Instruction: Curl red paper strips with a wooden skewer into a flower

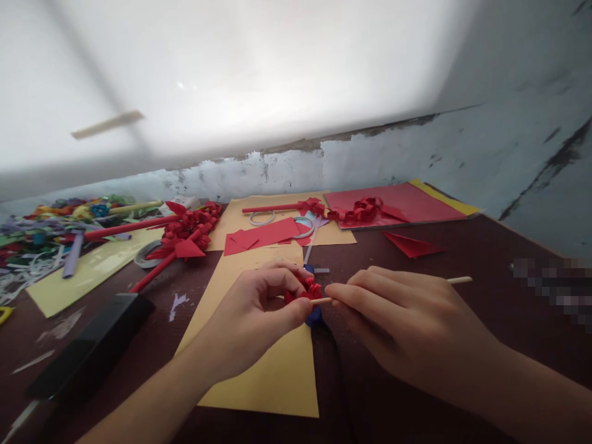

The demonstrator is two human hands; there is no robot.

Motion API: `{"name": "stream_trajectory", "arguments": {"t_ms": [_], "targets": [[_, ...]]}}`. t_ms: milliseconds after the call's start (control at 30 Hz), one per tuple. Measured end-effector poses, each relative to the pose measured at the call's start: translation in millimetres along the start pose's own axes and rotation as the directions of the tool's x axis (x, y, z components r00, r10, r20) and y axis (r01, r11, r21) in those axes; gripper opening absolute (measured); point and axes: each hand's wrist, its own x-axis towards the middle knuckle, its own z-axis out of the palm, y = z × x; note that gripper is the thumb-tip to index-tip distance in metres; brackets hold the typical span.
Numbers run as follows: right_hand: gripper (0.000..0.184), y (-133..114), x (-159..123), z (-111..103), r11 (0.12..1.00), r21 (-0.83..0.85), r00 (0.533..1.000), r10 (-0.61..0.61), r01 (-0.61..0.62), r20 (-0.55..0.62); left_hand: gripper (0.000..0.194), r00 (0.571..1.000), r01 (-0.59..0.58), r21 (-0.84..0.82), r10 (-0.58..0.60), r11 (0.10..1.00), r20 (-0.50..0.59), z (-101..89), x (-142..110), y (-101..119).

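Note:
My left hand [259,314] pinches a small curled red paper flower [312,285] between thumb and fingers. In my right hand [402,314] is a thin wooden stick [460,280]; its back end sticks out past the knuckles. The stick's front tip meets the red paper at my left thumb; the exact contact is partly covered by fingers. Beneath both hands lies a blue tool [314,317] with a black cord, seemingly a glue gun, mostly hidden. A yellow-orange paper sheet [268,382] lies under my left hand.
Red paper flowers on stems [185,231] lie at left, near a tape roll [148,254] and a black box [92,345]. Colourful paper strips [41,234] pile up far left. Red paper pieces [263,235], a curled red strip [361,211] and a red folder [398,203] lie toward the wall.

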Motion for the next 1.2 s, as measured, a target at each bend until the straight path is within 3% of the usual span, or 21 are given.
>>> {"name": "stream_trajectory", "arguments": {"t_ms": [233, 467, 1200], "targets": [[0.010, 1.1, 1.7, -0.2, 1.000, 0.002, 1.000, -0.005, 0.005, -0.007, 0.012, 1.000, -0.003, 0.058, 0.004, 0.998, -0.019, -2.6, -1.0, -1.0], [0.011, 2.1, 3.0, 0.9, 1.000, 0.026, 1.000, -0.015, 0.015, -0.005, 0.019, 1.000, 0.001, 0.108, 0.003, 0.994, -0.030, -2.2, -1.1, -0.8], [0.009, 3.6, 2.8, 1.1, 1.000, 0.013, 0.999, -0.019, 0.020, -0.028, 0.017, 0.998, 0.021, 0.113, -0.015, 0.993, -0.055, -1.2, -0.8, 2.1]]}}
